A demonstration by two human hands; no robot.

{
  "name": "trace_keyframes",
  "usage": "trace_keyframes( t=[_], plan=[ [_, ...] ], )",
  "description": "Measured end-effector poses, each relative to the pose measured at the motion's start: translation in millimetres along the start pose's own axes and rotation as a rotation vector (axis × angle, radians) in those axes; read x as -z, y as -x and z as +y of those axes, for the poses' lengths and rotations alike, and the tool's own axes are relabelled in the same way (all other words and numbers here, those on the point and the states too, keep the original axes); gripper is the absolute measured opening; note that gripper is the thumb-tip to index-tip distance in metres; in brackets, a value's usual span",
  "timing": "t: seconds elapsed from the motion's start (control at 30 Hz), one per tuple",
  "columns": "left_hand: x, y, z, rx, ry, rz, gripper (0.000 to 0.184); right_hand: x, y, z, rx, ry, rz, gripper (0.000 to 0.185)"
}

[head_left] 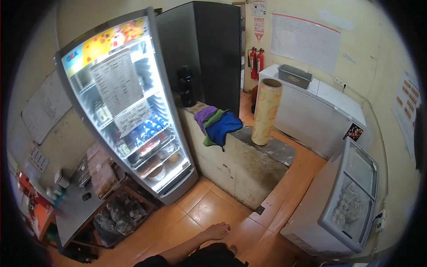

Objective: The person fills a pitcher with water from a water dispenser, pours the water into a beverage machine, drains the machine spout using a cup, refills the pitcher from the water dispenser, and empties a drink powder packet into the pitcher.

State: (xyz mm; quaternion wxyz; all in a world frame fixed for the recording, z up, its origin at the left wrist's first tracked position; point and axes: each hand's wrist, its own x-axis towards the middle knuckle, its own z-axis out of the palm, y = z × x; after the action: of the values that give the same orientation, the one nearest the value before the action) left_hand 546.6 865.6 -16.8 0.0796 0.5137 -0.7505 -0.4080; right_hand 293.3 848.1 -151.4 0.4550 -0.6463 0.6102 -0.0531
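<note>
Left grip above the tiled floor, its fingers loosely bent and nothing visible within; whether the fingertips meet the palm cannot be told. No right grip can be made out. The nearest loaded surface, beyond the grip, is a low masonry bench. On it, ahead and to the right of the grip, a tall patterned roll stands on end, probably to save room and prevent rolling. Cloths, almost straight ahead of the grip, hang over the near edge, perhaps to air; a black bottle stands upright farther off.

Containers: left of and beyond the grip, the lit glass-fronted fridge holds blue-topped bottles and packed goods on shelves, presumably for display. Right of the grip, the glass-topped freezer contains clear bags, contents indistinct. Beyond it, a grey bin sits on a white chest freezer, whose closed lid serves as a shelf. Far left of the grip, a crate holds dark bagged items.
</note>
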Motion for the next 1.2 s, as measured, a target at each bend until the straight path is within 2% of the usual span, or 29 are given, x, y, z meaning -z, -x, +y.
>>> trace_keyframes(
  t=[0.07,0.17,0.3,0.33,0.37,0.43,0.47,0.5,0.53,0.57,0.6,0.67,0.73,0.77,0.8,0.87,0.9,0.97,1.07,1.2],
  plan=[
    [14.2,-20.4,25.8,0.078,-0.125,-0.036,0.032,24.8,-11.0,23.3,-0.039,0.009,-0.001,0.050],
    [6.7,-49.8,16.7,0.048,-0.009,-0.045,0.031,57.5,-30.5,63.2,-0.099,0.029,-0.013,0.050],
    [18.2,-89.0,23.0,0.152,-0.004,-0.002,0.028,89.3,-60.3,117.5,-0.188,0.031,-0.049,0.051],
    [21.0,-104.2,27.6,0.153,0.024,0.085,0.028,95.5,-69.5,129.5,-0.211,0.030,-0.057,0.051],
    [20.7,-122.4,27.1,0.155,0.028,0.082,0.028,103.1,-78.9,140.4,-0.233,0.028,-0.064,0.051],
    [28.0,-170.8,28.5,0.208,0.275,0.294,0.029,116.7,-99.1,164.9,-0.275,0.013,-0.071,0.051],
    [34.3,-194.8,37.0,0.300,0.358,0.310,0.046,119.8,-109.4,177.9,-0.298,-0.006,-0.074,0.052],
    [39.6,-215.4,42.7,0.293,0.365,0.290,0.046,121.4,-116.3,191.8,-0.323,-0.022,-0.072,0.052],
    [43.3,-236.2,45.8,0.349,0.507,0.386,0.059,118.4,-127.3,209.7,-0.330,-0.083,-0.040,0.052],
    [49.4,-260.3,50.5,0.399,0.648,0.481,0.074,105.5,-144.3,239.4,-0.308,-0.196,0.055,0.052],
    [59.9,-282.0,57.9,0.380,0.651,0.456,0.074,87.5,-166.4,271.3,-0.247,-0.377,0.211,0.052],
    [76.4,-302.1,70.9,0.554,0.717,0.417,0.090,63.3,-200.9,317.1,-0.129,-0.622,0.458,0.052],
    [75.4,-309.1,77.5,0.523,0.698,0.438,0.090,157.1,-203.8,241.3,-0.388,-0.041,-0.051,0.048],
    [75.6,-311.2,77.2,0.483,0.692,0.479,0.090,223.4,-194.6,175.3,-0.392,0.245,-0.333,0.047],
    [75.8,-311.9,74.4,0.524,0.644,0.448,0.086,239.5,-202.4,166.5,-0.383,0.225,-0.325,0.047],
    [80.6,-309.6,81.4,0.544,0.562,0.397,0.078,273.5,-216.6,163.0,-0.160,0.234,-0.065,0.036],
    [85.0,-310.2,86.2,0.520,0.524,0.372,0.073,290.0,-219.3,158.0,-0.163,0.229,-0.060,0.036],
    [76.0,-306.2,74.9,0.533,0.478,0.340,0.070,322.7,-232.5,151.9,-0.022,0.157,-0.064,0.026],
    [51.4,-296.3,53.7,0.619,0.452,0.326,0.065,329.0,-262.5,172.9,0.048,0.133,-0.051,0.020],
    [9.6,-290.4,40.0,0.787,0.444,0.392,0.058,370.0,-280.5,168.9,-0.051,0.072,-0.130,0.019]
  ],
)
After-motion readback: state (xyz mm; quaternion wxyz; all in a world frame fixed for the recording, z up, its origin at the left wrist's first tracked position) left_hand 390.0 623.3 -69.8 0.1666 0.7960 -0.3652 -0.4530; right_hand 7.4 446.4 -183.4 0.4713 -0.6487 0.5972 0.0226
